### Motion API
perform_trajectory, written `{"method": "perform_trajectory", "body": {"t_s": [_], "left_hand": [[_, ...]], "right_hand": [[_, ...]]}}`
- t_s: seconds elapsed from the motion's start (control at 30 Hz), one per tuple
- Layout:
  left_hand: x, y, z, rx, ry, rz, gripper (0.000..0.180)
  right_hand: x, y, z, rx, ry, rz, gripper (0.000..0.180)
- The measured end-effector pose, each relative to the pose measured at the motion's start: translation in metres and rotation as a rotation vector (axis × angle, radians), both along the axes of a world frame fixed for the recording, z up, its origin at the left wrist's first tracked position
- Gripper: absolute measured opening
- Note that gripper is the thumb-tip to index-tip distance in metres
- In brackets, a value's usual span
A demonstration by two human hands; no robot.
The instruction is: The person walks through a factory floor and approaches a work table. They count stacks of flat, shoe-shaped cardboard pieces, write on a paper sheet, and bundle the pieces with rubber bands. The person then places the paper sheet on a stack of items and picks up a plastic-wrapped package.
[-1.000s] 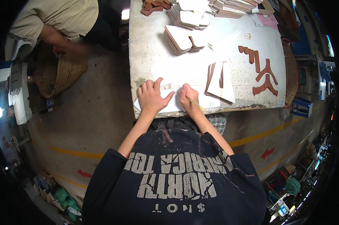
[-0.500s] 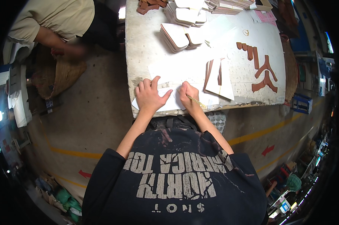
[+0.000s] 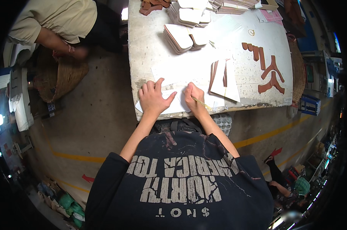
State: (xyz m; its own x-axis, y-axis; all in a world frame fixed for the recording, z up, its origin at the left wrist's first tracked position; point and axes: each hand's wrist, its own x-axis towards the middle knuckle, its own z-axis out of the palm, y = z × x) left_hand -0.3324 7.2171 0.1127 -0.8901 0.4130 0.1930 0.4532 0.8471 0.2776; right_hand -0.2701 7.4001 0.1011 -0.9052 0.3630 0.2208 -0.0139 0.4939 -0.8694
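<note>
White sheet (image 3: 175, 107), one, lying at the near edge of the worktop (image 3: 146, 48), probably light, flexible and easily creased, best held by its margins; left hand (image 3: 155, 98), grip spread upon it; right hand (image 3: 194, 99), grip curled closed, contents indistinct.

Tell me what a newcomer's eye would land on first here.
Probably the dark shirt with big pale letters, filling the lower middle. Just above, the left hand lies spread on white paper, the right hand curled nearby. Brown pieces lie toward the right of the table.
</note>
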Motion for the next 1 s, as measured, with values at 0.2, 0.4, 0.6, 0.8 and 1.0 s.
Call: {"method": "perform_trajectory", "body": {"t_s": [0.2,0.4,0.6,0.8,1.0], "left_hand": [[0.000,0.000,0.001,-0.004,-0.013,0.004,0.073],[0.000,0.000,0.002,-0.001,-0.002,0.003,0.073],[0.000,0.001,0.002,-0.001,0.002,0.008,0.073],[-0.001,0.000,0.004,-0.004,-0.041,0.006,0.073],[0.000,0.000,0.003,0.009,0.022,-0.002,0.073]], "right_hand": [[0.001,-0.001,0.000,-0.002,-0.013,-0.037,0.036],[0.000,-0.001,0.000,0.008,-0.039,-0.045,0.035],[0.001,-0.003,-0.002,-0.030,-0.048,-0.088,0.038],[0.002,0.000,-0.001,-0.098,-0.066,-0.098,0.044],[0.017,-0.001,-0.003,-0.139,-0.092,-0.059,0.045]]}}
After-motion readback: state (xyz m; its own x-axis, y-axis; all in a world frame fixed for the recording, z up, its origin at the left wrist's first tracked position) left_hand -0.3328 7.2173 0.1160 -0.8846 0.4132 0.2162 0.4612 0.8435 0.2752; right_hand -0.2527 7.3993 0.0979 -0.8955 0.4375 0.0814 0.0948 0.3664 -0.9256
